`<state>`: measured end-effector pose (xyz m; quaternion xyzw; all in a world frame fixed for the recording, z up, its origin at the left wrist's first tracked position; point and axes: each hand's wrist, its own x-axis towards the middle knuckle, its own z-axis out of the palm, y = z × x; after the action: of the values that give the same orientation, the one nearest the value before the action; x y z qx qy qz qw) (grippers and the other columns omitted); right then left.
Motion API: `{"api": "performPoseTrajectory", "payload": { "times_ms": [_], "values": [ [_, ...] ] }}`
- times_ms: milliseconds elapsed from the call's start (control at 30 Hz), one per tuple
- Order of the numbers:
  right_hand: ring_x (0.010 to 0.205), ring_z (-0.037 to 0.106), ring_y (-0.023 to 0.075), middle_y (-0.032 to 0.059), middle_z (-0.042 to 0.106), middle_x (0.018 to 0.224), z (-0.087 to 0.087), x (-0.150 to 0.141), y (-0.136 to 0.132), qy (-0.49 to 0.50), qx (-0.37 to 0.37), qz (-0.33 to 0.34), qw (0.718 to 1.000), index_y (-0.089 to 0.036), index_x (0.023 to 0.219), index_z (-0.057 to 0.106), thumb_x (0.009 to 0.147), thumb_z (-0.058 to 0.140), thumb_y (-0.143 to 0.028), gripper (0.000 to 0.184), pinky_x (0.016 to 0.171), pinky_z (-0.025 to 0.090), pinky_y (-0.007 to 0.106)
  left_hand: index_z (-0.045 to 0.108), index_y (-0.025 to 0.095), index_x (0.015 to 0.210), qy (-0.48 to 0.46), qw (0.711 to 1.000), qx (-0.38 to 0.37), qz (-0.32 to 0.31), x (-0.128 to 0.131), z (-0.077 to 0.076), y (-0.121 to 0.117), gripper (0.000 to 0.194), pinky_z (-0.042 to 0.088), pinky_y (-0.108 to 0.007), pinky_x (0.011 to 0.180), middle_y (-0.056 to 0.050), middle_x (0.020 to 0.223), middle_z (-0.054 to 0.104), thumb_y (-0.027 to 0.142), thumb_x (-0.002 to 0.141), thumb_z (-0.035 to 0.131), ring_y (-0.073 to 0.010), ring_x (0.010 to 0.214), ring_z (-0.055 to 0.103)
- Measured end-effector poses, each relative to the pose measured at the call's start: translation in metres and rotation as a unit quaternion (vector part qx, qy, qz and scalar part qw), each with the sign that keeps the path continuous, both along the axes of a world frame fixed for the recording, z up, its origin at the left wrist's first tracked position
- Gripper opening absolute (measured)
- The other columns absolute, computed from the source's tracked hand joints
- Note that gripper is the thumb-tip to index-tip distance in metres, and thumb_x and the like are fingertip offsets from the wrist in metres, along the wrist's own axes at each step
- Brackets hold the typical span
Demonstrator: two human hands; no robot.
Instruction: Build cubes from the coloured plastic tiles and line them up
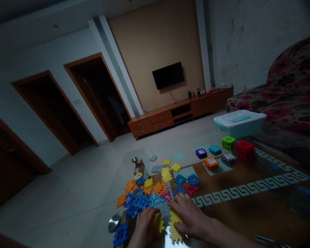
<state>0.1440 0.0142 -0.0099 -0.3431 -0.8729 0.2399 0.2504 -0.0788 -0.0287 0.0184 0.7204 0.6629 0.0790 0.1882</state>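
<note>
Near the front edge of the glass table, my left hand [145,225] curls round a yellow interlocking tile [159,223]. My right hand [189,214] grips more yellow interlocking tiles [175,231], which look joined or stacked; I cannot tell which. A small gap separates the two hands. Just beyond them lies a loose heap of blue tiles [138,200], orange tiles [158,187] and a light blue piece [157,199]. Loose yellow tiles [166,175] are farther back, beside grey tiles [156,169]. Red pieces [191,189] lie ahead of my right hand.
Stacked tiles stand at the back right: purple [201,153], orange [211,164], teal [215,150], green [228,143], grey [228,159] and red [245,151]. Behind them is a lidded plastic box [239,129]. A blue tile [120,235] lies at the table's left edge, by a round metal fitting [114,223].
</note>
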Motion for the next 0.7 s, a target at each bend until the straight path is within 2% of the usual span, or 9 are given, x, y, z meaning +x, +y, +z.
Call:
{"api": "performPoseTrajectory", "payload": {
  "times_ms": [100, 267, 367, 467, 533, 567, 700],
  "values": [
    [0.107, 0.046, 0.0305, 0.0085, 0.055, 0.117, 0.004, -0.003, -0.018, -0.011, -0.006, 0.026, 1.0, -0.025, 0.115, 0.055, 0.075, 0.07, -0.029, 0.043, 0.093, 0.036, 0.043, 0.061, 0.023, 0.107, 0.012, 1.0, -0.017, 0.003, 0.005, -0.002, -0.003, 0.044, 0.043, -0.033, 0.098, -0.007, 0.119, 0.062, 0.019, 0.063, 0.066, -0.0234, 0.114, 0.054],
    [0.104, 0.047, 0.0288, 0.0082, 0.055, 0.111, 0.002, -0.014, -0.03, -0.043, 0.019, 0.017, 0.999, -0.021, 0.11, 0.056, 0.07, 0.071, -0.02, 0.043, 0.091, 0.035, 0.042, 0.058, 0.018, 0.1, 0.014, 0.999, -0.036, -0.009, 0.02, 0.011, -0.002, 0.036, 0.042, -0.031, 0.095, -0.008, 0.113, 0.061, 0.019, 0.065, 0.065, -0.0215, 0.108, 0.053],
    [0.103, 0.047, 0.0288, 0.0074, 0.055, 0.11, -0.007, -0.016, -0.03, -0.044, 0.023, 0.008, 0.999, -0.021, 0.108, 0.058, 0.068, 0.074, -0.019, 0.043, 0.091, 0.036, 0.042, 0.057, 0.018, 0.106, 0.01, 0.998, -0.065, -0.015, 0.026, 0.017, -0.005, 0.044, 0.041, -0.031, 0.097, -0.009, 0.117, 0.06, 0.016, 0.063, 0.065, -0.0219, 0.111, 0.052],
    [0.106, 0.049, 0.0316, 0.0086, 0.055, 0.115, -0.011, -0.014, -0.026, -0.048, -0.012, -0.002, 0.999, -0.023, 0.114, 0.059, 0.064, 0.082, -0.026, 0.054, 0.092, 0.039, 0.046, 0.054, 0.019, 0.122, -0.01, 0.997, -0.082, -0.006, 0.023, 0.015, -0.005, 0.066, 0.036, -0.031, 0.106, -0.009, 0.129, 0.056, 0.014, 0.058, 0.07, -0.0238, 0.122, 0.047],
    [0.109, 0.049, 0.0322, 0.0087, 0.055, 0.12, -0.009, -0.01, -0.018, -0.033, -0.028, -0.014, 0.999, -0.026, 0.121, 0.057, 0.065, 0.083, -0.031, 0.062, 0.093, 0.041, 0.047, 0.051, 0.019, 0.129, -0.021, 0.998, -0.057, 0.019, 0.016, 0.013, 0.001, 0.071, 0.031, -0.032, 0.111, -0.01, 0.136, 0.051, 0.016, 0.061, 0.07, -0.0242, 0.13, 0.043],
    [0.111, 0.049, 0.0315, 0.008, 0.055, 0.121, -0.006, -0.009, -0.011, -0.021, -0.027, -0.026, 0.999, -0.028, 0.124, 0.056, 0.066, 0.082, -0.03, 0.063, 0.094, 0.041, 0.046, 0.051, 0.018, 0.129, -0.02, 0.999, -0.033, 0.036, 0.012, 0.012, 0.007, 0.067, 0.03, -0.032, 0.112, -0.011, 0.138, 0.05, 0.017, 0.065, 0.068, -0.0241, 0.131, 0.042],
    [0.113, 0.051, 0.0301, 0.0081, 0.058, 0.123, 0.007, -0.01, 0.031, -0.036, -0.007, -0.105, 0.994, -0.025, 0.122, 0.059, 0.072, 0.071, -0.011, 0.054, 0.096, 0.041, 0.043, 0.055, 0.012, 0.123, 0.054, 0.988, 0.081, 0.121, -0.001, 0.014, 0.053, 0.042, 0.037, -0.032, 0.106, -0.014, 0.128, 0.058, 0.026, 0.083, 0.054, -0.0244, 0.123, 0.051]
  ]
}}
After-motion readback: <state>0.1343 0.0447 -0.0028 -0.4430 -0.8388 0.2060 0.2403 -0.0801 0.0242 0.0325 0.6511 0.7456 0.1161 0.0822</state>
